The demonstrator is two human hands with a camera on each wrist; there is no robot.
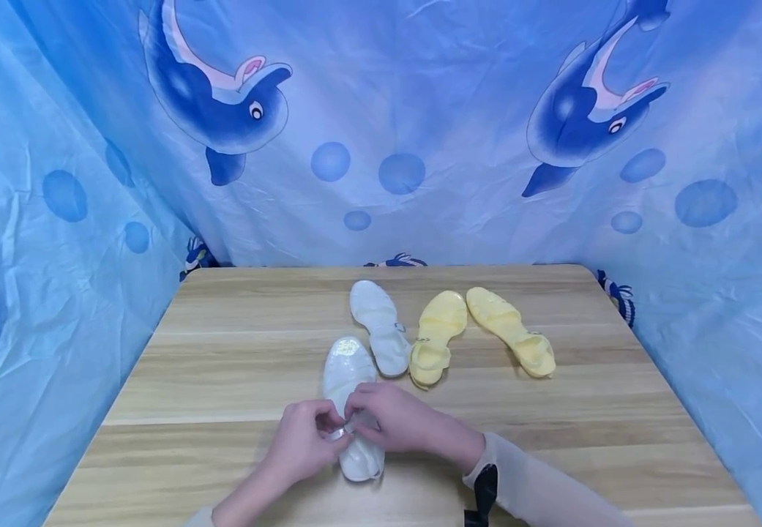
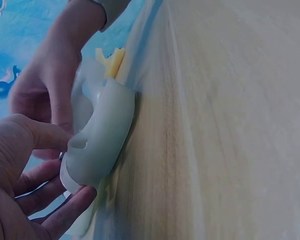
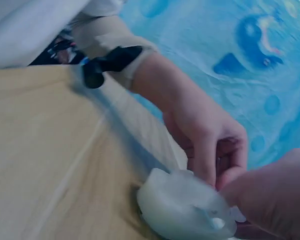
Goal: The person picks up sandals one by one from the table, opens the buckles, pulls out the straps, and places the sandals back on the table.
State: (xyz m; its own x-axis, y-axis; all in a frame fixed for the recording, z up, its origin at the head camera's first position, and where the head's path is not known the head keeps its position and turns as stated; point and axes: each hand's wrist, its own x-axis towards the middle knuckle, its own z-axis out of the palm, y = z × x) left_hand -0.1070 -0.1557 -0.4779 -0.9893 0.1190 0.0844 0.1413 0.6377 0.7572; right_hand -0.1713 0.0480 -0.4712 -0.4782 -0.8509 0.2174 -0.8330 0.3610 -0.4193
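Note:
A white sandal (image 1: 348,369) lies on the table in front of me, toe pointing away. Over its strap my two hands meet, left hand (image 1: 303,441) on one side and right hand (image 1: 399,419) on the other, each pinching part of the strap near a small buckle (image 1: 342,432). Seen from the left wrist, the pale heel cup (image 2: 102,135) stands close by the left hand's fingers (image 2: 45,187). The right wrist view shows the same heel (image 3: 177,205) under both hands. Fingers partly hide the buckle, so I cannot tell how it is fastened.
A second white sandal (image 1: 377,322) lies just behind, its heel near a yellow sandal (image 1: 442,315). Another yellow sandal (image 1: 501,318) is farther right. All rest on the wooden table (image 1: 222,366), with blue dolphin-print curtains (image 1: 394,88) around its back and sides.

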